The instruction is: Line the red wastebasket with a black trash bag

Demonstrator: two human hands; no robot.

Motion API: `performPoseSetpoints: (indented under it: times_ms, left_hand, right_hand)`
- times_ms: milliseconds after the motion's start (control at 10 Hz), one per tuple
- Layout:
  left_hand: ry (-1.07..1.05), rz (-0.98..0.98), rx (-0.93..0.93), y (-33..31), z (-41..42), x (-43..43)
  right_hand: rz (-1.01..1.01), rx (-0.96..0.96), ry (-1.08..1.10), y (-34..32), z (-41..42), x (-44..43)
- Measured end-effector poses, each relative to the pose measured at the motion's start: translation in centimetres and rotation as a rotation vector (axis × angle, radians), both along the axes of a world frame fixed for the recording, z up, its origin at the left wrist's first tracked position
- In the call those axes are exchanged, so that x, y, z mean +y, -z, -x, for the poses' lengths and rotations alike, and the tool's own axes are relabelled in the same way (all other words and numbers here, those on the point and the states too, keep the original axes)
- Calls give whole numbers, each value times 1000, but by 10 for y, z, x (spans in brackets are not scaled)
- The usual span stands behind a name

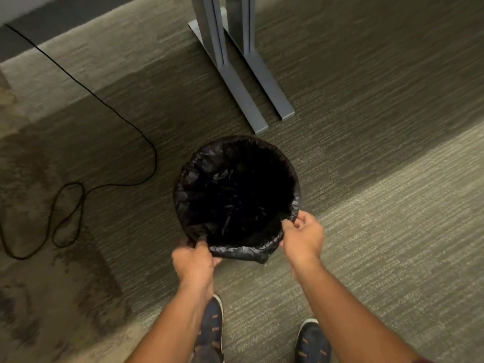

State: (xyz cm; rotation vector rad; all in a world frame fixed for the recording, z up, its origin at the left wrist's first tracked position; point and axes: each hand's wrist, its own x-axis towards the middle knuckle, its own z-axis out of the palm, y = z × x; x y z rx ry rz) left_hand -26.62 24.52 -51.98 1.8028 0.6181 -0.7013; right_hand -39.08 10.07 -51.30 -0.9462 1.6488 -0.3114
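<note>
A round wastebasket stands on the carpet in the middle of the view, wholly covered by a black trash bag (209, 174) that lines its inside and folds over its rim. No red of the basket shows. My left hand (193, 260) pinches the bag's folded edge at the near left of the rim. My right hand (301, 237) grips the bag's edge at the near right. A loose fold of bag hangs between the two hands.
Two grey metal desk feet (251, 100) reach down to just behind the basket. A black cable (68, 213) loops over the carpet at the left. My two dark shoes (212, 331) stand at the bottom, close to the basket.
</note>
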Motion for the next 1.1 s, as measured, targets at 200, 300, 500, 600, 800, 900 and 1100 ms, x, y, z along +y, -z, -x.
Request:
performPoseSetpoints:
  times_ms: [200,300,500,600,800,900,1100]
  left_hand:
    - [58,150,-17,3,-87,-39]
    - [64,193,-27,7,-126,-59]
    - [-11,173,39,24,-157,-72]
    - [2,211,74,41,-167,-71]
    - [41,250,66,47,-159,-60]
    - [79,224,73,45,-159,-58]
    - [141,54,-94,22,-149,-46]
  right_hand:
    - [104,-58,-64,3,-91,-46]
    - [185,-22,-160,18,-127,-67]
    - [159,-38,-216,37,-152,-79]
    - [125,-47,-204,48,-160,-81]
    - [49,-69,-170,56,-149,-78]
    - [66,-98,-227,51,-145,-78]
    - [253,117,-501,19,-124,-68]
